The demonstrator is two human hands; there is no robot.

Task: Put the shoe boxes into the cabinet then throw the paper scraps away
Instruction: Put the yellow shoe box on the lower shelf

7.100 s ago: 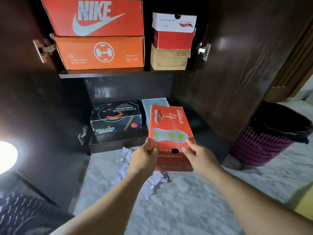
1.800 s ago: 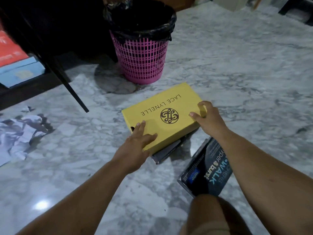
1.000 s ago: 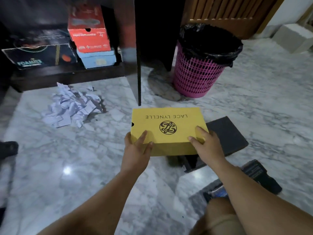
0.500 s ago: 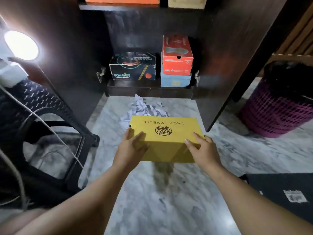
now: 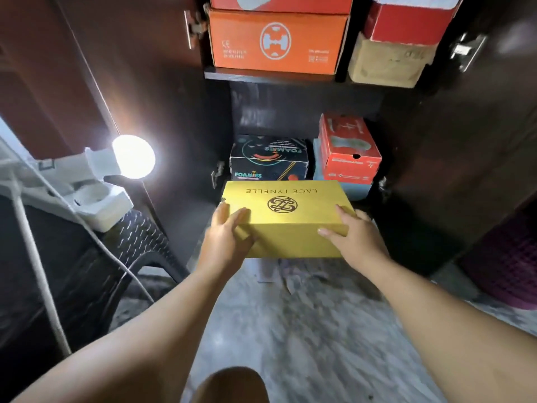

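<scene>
I hold a yellow shoe box [image 5: 286,216] level in the air in front of the open dark cabinet [image 5: 305,110]. My left hand [image 5: 225,239] grips its near left corner and my right hand [image 5: 353,238] grips its near right corner. On the bottom shelf behind it sit a black Foamies box [image 5: 268,158] and a red box [image 5: 348,149] stacked on a light blue box [image 5: 356,191]. The upper shelf carries orange boxes [image 5: 276,40], a red box [image 5: 406,23] and a tan box [image 5: 386,64]. White paper scraps [image 5: 279,271] lie on the floor under the yellow box, mostly hidden.
A lit bulb [image 5: 133,157] on a white power strip [image 5: 72,187] rests on a black plastic chair [image 5: 96,257] at the left, with a white cable [image 5: 37,269] hanging down. The pink waste basket [image 5: 508,266] stands at the right edge beyond the open right door [image 5: 465,141]. The floor is grey marble [image 5: 313,344].
I lifted the yellow box off the floor, turned left to the cabinet and carried it forward. It now hangs close to the bottom shelf, above the paper scraps.
</scene>
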